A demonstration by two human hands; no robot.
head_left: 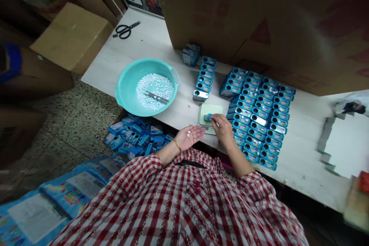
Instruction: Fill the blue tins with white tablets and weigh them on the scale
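Observation:
My left hand (189, 138) lies palm up near the table's front edge, fingers stretched out, with a few small white pellets (188, 134) resting on the palm. With its fingers closed, my right hand (221, 126) grips the end of a small blue tin (207, 117). That tin is over the pale green scale (211, 108); whether it rests on it is hard to tell. To the left stands a turquoise basin (129, 84) with many white pellets (147, 81) and a flat metal strip (157, 97) inside.
Rows of blue tins (258, 119) fill the table right of the scale. A shorter row (205, 77) stands behind it, below a large carton (245, 15). Scissors (127, 30) lie at the back left. Blue packs (135, 136) are heaped below the table's front edge.

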